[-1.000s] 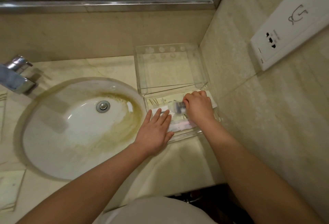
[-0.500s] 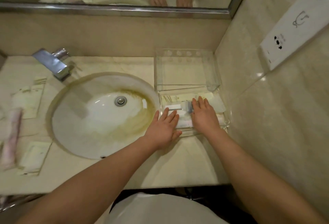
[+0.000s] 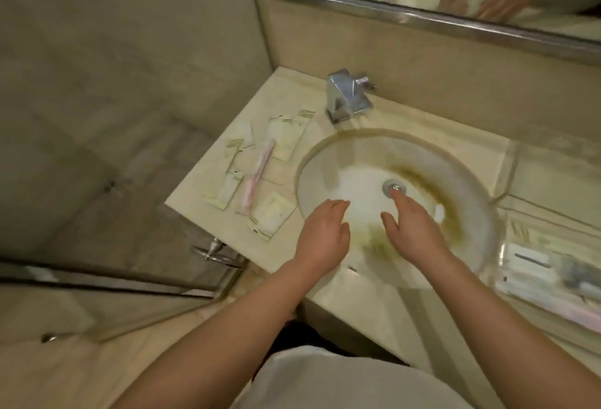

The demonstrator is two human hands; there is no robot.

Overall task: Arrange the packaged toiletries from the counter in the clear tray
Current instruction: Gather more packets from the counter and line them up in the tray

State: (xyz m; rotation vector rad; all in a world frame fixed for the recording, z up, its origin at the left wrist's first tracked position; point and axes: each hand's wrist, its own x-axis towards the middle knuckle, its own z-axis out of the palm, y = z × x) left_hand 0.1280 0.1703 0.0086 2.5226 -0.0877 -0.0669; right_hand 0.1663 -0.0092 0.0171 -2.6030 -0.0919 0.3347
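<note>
Both my hands hover over the stained sink basin (image 3: 455, 181), empty. My left hand (image 3: 323, 236) has relaxed fingers above the basin's near left rim. My right hand (image 3: 413, 229) points its fingers toward the drain (image 3: 394, 187). Several packaged toiletries lie on the counter left of the sink: a pink wrapped toothbrush (image 3: 258, 174), a cream packet (image 3: 271, 218) nearest my left hand, and more cream packets (image 3: 286, 137) behind. The clear tray (image 3: 507, 259) sits at the far right with packets (image 3: 533, 268) in it, blurred.
A chrome faucet (image 3: 349, 98) stands behind the basin. The mirror's metal frame (image 3: 422, 15) runs above. The counter's left edge (image 3: 208, 161) drops off beside a tiled wall; a glass door with a metal handle (image 3: 214, 252) lies below it.
Both hands left the clear tray and swung left over the sink, empty. The view turned left, so the tray now sits at the right edge and the left counter packets show.
</note>
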